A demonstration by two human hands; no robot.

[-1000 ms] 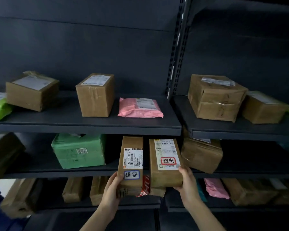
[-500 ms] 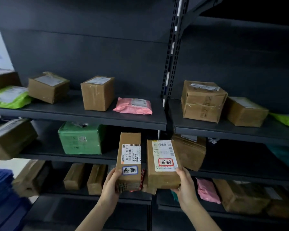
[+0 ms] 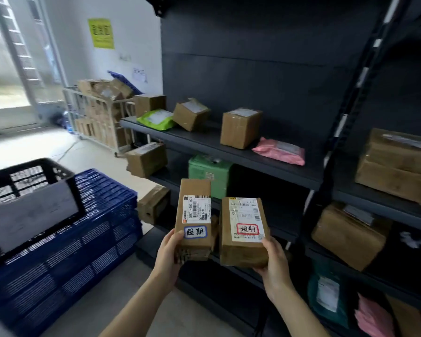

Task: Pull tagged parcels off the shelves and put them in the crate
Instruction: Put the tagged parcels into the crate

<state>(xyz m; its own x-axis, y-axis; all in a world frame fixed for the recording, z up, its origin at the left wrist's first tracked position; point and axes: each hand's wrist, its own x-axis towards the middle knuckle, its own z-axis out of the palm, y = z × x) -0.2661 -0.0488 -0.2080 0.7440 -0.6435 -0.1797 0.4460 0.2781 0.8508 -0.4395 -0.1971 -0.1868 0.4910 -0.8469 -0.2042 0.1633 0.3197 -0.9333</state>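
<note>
**Beside the shelves: two tagged parcels in hand, crate off to the left**

From the head view, the step in hand looks like the carry to the crate. The left hand [image 3: 167, 254] grips the lower end of a narrow brown parcel [image 3: 196, 212], and the right hand [image 3: 274, 260] grips the lower right corner of a wider brown parcel [image 3: 244, 249]. Both boxes are held upright side by side in front of the dark shelves [image 3: 229, 154], clear of them.

To do it well, swing both left and lower them over the rim of the black crate [image 3: 34, 164], which sits on a stack of blue crates [image 3: 83, 239]. Set them in one at a time, since each is held only at its base.

Each parcel carries a white shipping label. The left one has a blue-bordered handwritten tag [image 3: 195, 231], the right one a red-bordered tag [image 3: 248, 229].
</note>
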